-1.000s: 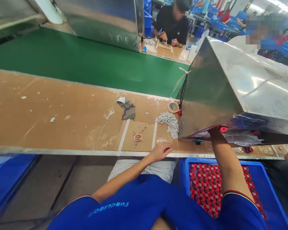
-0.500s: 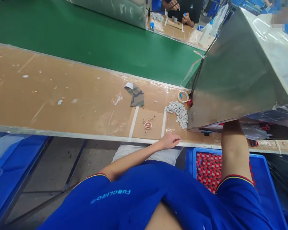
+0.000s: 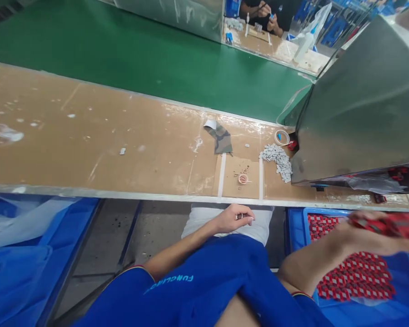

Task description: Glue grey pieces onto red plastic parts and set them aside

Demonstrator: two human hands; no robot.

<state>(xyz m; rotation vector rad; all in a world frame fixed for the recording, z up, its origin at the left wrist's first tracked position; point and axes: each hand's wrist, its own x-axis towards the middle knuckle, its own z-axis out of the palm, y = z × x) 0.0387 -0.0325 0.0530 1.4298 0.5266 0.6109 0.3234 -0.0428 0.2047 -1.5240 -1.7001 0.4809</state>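
My left hand (image 3: 235,217) hovers just off the near edge of the brown bench (image 3: 88,141), fingers curled in a pinch round something small I cannot make out. My right hand (image 3: 368,234) is blurred above the blue crate (image 3: 295,222) of red parts (image 3: 354,277) and is closed on a bunch of those red parts. A small pink cap (image 3: 243,179) sits between two white tape lines on the bench. A heap of small grey pieces (image 3: 277,159) lies beside the metal hood (image 3: 357,104).
A green conveyor belt (image 3: 139,59) runs behind the bench. A camouflage scrap (image 3: 221,137) and a tape ring (image 3: 282,136) lie near the hood. Blue bins (image 3: 23,254) stand at my lower left. Another person's hands (image 3: 269,16) work at the far bench.
My right arm came out from under the metal hood and swung over the crate, now holding red parts. My left hand drew back off the bench edge. The view shifted left.
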